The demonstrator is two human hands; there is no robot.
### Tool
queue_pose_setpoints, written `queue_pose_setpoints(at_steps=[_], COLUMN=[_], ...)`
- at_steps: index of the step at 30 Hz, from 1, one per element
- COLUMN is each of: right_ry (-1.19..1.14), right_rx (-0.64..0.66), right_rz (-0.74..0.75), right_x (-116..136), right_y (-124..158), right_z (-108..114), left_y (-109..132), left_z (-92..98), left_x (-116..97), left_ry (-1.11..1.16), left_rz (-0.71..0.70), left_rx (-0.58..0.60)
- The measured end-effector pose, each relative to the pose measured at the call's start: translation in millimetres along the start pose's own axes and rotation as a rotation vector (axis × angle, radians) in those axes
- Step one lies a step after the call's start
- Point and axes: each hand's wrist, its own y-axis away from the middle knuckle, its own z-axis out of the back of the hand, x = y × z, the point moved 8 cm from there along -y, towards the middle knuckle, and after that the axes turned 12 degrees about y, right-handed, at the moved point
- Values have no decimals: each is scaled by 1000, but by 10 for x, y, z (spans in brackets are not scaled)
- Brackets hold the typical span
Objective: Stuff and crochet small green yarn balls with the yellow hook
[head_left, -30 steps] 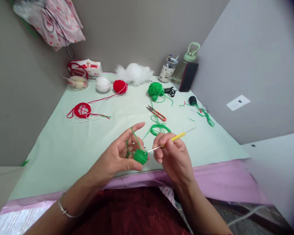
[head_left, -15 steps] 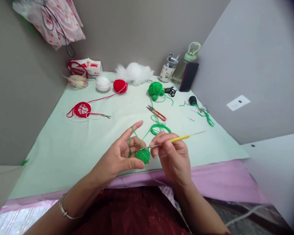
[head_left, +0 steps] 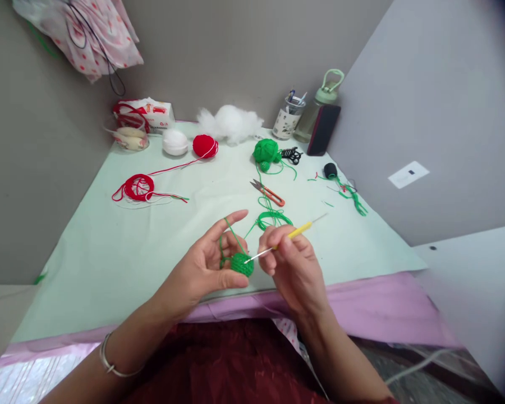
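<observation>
A small round green crochet piece (head_left: 241, 265) is pinched in my left hand (head_left: 210, 264), thumb in front and fingers behind. Green yarn runs from the piece over my raised left index finger and around the other fingers. My right hand (head_left: 297, 264) grips a crochet hook (head_left: 299, 230) by its yellow handle, like a pen. The hook's metal tip touches or lies just in front of the crochet piece. Beyond my hands a loose coil of green yarn (head_left: 272, 220) lies on the table, its strand leading toward my left hand.
Orange-handled thread snips (head_left: 269, 193), a green yarn ball (head_left: 266, 151) and black scissors (head_left: 292, 155) lie farther back. Red yarn (head_left: 138, 187) sits at the left. White stuffing (head_left: 231, 123), a pen cup (head_left: 287, 120), a phone (head_left: 324, 130) and a bottle (head_left: 309, 120) line the wall.
The hook has tilted more steeply, and its tip has moved from the piece's top edge down across its front. The crochet piece has turned slightly in my left fingers.
</observation>
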Motion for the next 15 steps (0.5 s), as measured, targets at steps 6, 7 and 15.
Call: queue_pose_setpoints(at_steps=[6, 7, 15], right_ry=[274, 295, 257], right_rx=[-106, -114, 34], right_rz=[282, 292, 267], right_x=[101, 109, 110], right_y=[81, 79, 32], right_z=[-45, -45, -68], left_y=[31, 37, 79], left_z=[18, 9, 97], left_x=[-9, 6, 46], left_ry=[-281, -305, -401], left_rz=[-30, -15, -16], left_rx=[-193, -201, -224])
